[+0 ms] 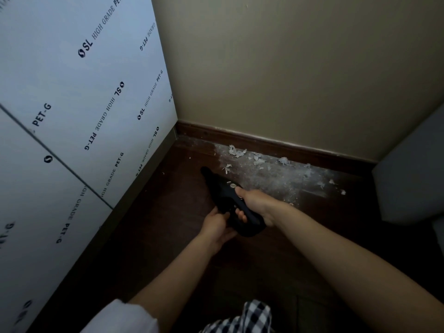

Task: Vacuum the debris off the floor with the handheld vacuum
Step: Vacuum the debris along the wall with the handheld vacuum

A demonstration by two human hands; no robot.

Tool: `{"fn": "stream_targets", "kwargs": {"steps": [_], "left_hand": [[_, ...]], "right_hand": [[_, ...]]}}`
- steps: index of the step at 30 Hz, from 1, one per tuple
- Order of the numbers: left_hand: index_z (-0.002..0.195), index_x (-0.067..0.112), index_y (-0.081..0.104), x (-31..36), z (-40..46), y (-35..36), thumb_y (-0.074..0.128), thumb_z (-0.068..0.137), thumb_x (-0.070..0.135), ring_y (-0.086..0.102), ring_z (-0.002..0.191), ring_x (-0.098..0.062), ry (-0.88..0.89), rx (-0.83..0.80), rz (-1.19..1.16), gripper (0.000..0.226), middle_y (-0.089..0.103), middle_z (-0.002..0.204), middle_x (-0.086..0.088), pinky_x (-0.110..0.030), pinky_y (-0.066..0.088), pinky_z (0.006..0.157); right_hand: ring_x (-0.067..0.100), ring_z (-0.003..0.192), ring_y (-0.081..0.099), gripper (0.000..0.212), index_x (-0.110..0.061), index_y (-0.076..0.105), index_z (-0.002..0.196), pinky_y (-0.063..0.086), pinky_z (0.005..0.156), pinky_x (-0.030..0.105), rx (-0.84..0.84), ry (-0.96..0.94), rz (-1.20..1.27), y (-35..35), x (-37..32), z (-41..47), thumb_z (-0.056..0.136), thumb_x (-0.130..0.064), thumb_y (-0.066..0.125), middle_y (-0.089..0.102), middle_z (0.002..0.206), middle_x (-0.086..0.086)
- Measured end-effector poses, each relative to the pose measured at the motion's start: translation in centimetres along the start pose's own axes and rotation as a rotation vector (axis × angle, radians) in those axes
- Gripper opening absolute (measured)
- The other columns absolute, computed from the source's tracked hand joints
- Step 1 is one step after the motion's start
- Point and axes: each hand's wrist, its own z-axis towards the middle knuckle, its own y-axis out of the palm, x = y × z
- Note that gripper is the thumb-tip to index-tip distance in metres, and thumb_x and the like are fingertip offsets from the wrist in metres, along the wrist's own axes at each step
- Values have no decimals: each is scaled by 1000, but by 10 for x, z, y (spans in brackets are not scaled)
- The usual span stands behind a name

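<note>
A black handheld vacuum (222,193) points its nozzle down and away toward the dark wooden floor (168,212). My right hand (255,205) grips its handle from above, thumb near a round silver button. My left hand (217,227) holds the vacuum's body from the lower left. White flakes and dust, the debris (259,162), lie along the baseboard just beyond and to the right of the nozzle. The nozzle tip sits left of the dusty patch.
A white cabinet panel (72,116) covered in printed protective film rises on the left. A beige wall (288,68) with a brown baseboard (264,143) closes the back. A grey-white object (413,169) stands at the right. Checked fabric (254,316) shows at the bottom.
</note>
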Motion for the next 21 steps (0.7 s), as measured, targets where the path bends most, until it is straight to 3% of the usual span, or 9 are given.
{"fn": "stream_targets", "kwargs": {"steps": [5,8,11,15,21], "left_hand": [[127,15,55,-20,-8,10,40,98,0,62,54,-11,-43,-43,-45,36,65,63,1,-32,54,63],[126,16,55,-28,-14,18,41,98,0,63,59,-13,-56,-53,-75,35,66,67,-1,-29,55,56],[121,17,57,-23,-17,20,41,99,2,62,64,-13,-44,-45,8,31,65,73,0,-31,53,63],[111,16,61,-9,-9,21,38,98,0,60,50,-7,-42,-68,99,31,64,59,3,-30,52,65],[109,16,62,-22,-8,26,39,99,2,59,53,-9,-43,-89,133,29,63,59,2,-30,52,66]], "right_hand": [[11,40,49,43,-1,51,99,43,38,19,-21,21,-117,-12,13,-12,103,-40,34,53,56,5],[10,41,49,42,0,52,100,43,38,18,-18,21,-139,-21,16,-21,103,-38,35,52,59,6],[11,41,49,43,1,51,103,43,37,18,31,10,-96,-21,18,-20,103,-39,35,52,58,6],[12,38,49,46,1,48,119,43,37,19,95,-11,8,-18,20,-10,103,-40,34,53,59,7],[13,42,49,45,2,50,111,43,39,21,86,-17,-29,-27,29,-10,103,-39,34,53,60,8]]}}
